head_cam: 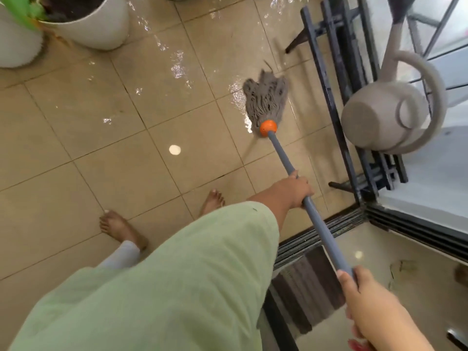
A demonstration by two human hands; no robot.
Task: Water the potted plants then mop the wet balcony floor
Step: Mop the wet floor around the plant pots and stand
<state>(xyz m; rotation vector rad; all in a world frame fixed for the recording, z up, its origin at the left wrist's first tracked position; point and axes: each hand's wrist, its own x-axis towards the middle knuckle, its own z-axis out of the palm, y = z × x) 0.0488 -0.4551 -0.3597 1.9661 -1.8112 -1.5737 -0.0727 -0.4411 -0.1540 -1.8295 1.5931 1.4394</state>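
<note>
I see both hands closed around the mop handle [281,153]: left hand [295,190] nearer the mop head [266,102], right hand [367,300] at the far end.

Loose pale-green sleeve [177,274] — light trouser leg [121,257], bare feet [119,226]

two pots [93,26], one mop [266,102], one watering can [385,117]
</note>
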